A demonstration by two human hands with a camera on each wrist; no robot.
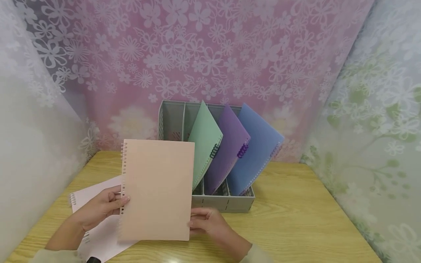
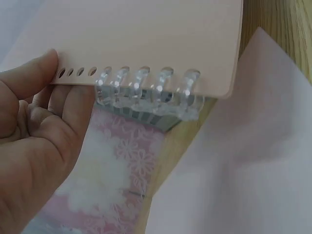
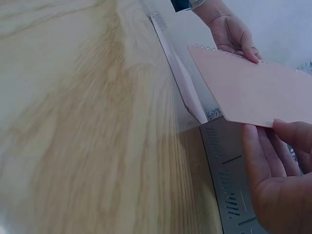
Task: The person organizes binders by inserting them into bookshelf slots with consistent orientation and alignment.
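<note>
A peach ring-bound notebook (image 1: 158, 190) is held up in front of me, its clear plastic rings (image 2: 141, 83) along the left edge. My left hand (image 1: 102, 206) pinches that punched edge, thumb in front and fingers behind. At the opposite edge, low down, my right hand (image 1: 212, 226) grips the notebook between thumb and fingers. Behind it stands a grey file organizer (image 1: 223, 204) with slots, partly covered by the notebook. Green (image 1: 207, 138), purple (image 1: 230, 146) and blue (image 1: 256, 146) notebooks lean in its slots. A pale pink notebook (image 1: 102, 237) lies on the table beneath my left hand.
The wood-grain table (image 1: 296, 219) carries everything. A pink flowered curtain (image 1: 210, 54) hangs close behind the organizer, with pale flowered cloth (image 1: 388, 146) along the right and more on the left. A small black object (image 1: 94, 259) shows at the bottom edge.
</note>
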